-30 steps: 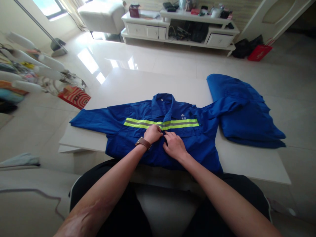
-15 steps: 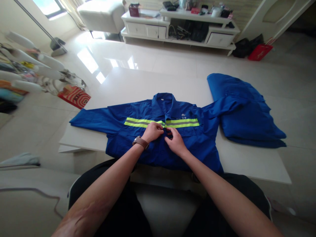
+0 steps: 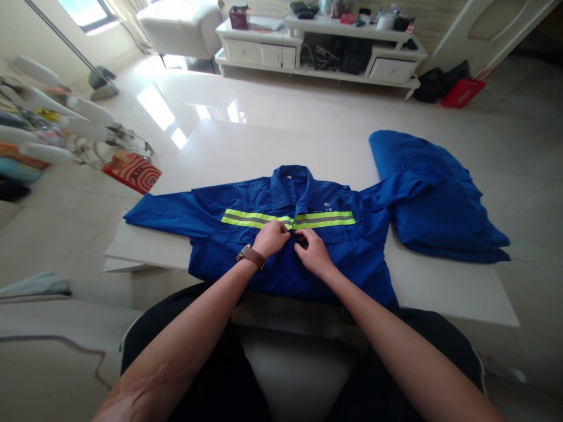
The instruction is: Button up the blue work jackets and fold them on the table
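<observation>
A blue jacket (image 3: 250, 196) lies face up with its collar away from me, its front edges meeting at the middle. A yellow-green and grey reflective band (image 3: 323, 220) crosses its chest. My left hand (image 3: 271, 238), with a brown watch strap at the wrist, is closed on the jacket's front edge just below the band. Close beside it, my right hand (image 3: 313, 252) has its thumb and fingers curled at the same front edge, its fingertips on the cloth. Whatever small part lies between the fingertips is too small to make out.
The jacket rests on a white table (image 3: 461, 293). Folded blue clothing (image 3: 440, 199) is heaped at the right, touching one sleeve. At the left stand a red patterned box (image 3: 134, 171) and white rounded objects (image 3: 48, 153). A white cabinet (image 3: 259, 53) stands beyond the floor.
My left hand has shifted very slightly down along the jacket's front edge. My right hand has barely moved, and the jacket lies as before.
</observation>
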`<state>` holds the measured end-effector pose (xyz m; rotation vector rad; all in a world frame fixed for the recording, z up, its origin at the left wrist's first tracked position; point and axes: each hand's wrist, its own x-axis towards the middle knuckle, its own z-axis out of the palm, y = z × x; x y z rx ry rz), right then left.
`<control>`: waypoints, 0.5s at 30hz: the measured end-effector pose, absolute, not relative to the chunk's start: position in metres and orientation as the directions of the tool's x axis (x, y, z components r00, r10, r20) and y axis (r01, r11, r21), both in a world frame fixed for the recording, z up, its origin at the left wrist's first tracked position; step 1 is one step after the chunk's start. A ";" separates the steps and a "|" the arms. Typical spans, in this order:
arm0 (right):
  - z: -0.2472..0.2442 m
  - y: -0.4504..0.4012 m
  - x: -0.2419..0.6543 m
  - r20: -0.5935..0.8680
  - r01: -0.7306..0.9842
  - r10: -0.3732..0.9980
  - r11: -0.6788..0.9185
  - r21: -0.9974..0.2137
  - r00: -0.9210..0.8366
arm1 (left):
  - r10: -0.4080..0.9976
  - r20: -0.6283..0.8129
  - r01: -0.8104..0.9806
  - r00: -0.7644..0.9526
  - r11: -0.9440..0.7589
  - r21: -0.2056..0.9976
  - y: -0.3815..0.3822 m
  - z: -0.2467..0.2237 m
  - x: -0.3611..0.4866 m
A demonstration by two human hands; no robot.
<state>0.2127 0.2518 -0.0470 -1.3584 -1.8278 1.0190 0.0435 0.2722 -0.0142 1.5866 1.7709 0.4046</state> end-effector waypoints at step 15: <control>-0.051 0.250 0.222 0.017 0.455 0.951 0.164 -0.876 -0.309 | 0.972 -0.210 0.630 0.103 0.099 0.770 0.275 -0.025 0.044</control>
